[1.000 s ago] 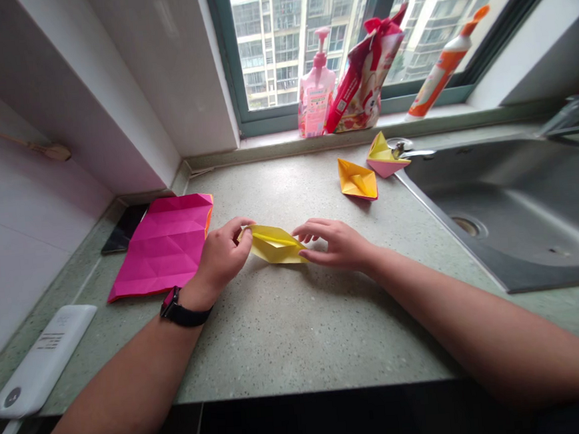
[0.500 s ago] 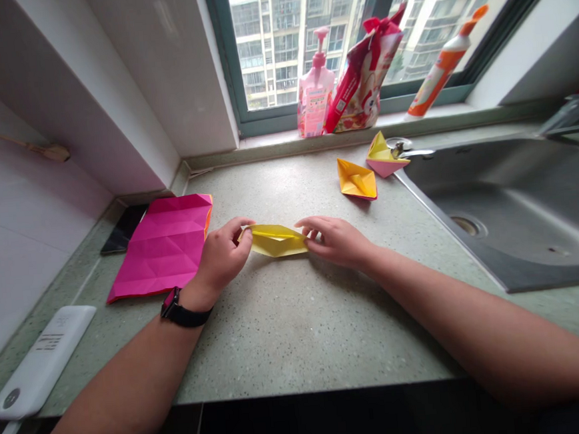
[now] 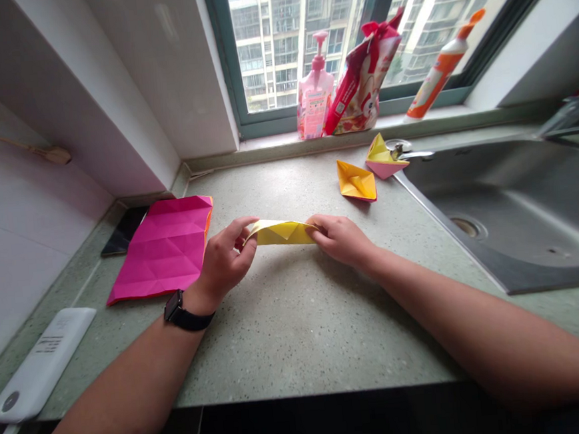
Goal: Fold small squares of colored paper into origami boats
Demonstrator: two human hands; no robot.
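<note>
A folded yellow paper piece [image 3: 281, 232] is stretched between my two hands just above the speckled counter [image 3: 298, 323]. My left hand [image 3: 224, 262], with a black watch on the wrist, pinches its left end. Fingers of my right hand [image 3: 340, 238] are closed on its right end. A creased pink sheet [image 3: 166, 245] lies flat to the left of my left hand.
Two folded paper boats, an orange one [image 3: 356, 181] and a yellow-pink one [image 3: 383, 155], sit beside the steel sink [image 3: 509, 206]. A pink pump bottle [image 3: 313, 95], a red pouch [image 3: 363, 77] and an orange bottle [image 3: 438, 71] stand on the sill. A white power bank [image 3: 40, 363] and a dark phone [image 3: 123, 230] lie at left.
My right hand went from open fingers resting by the paper to pinching its right end. Both hands lifted the yellow piece slightly and pulled it out long and flat.
</note>
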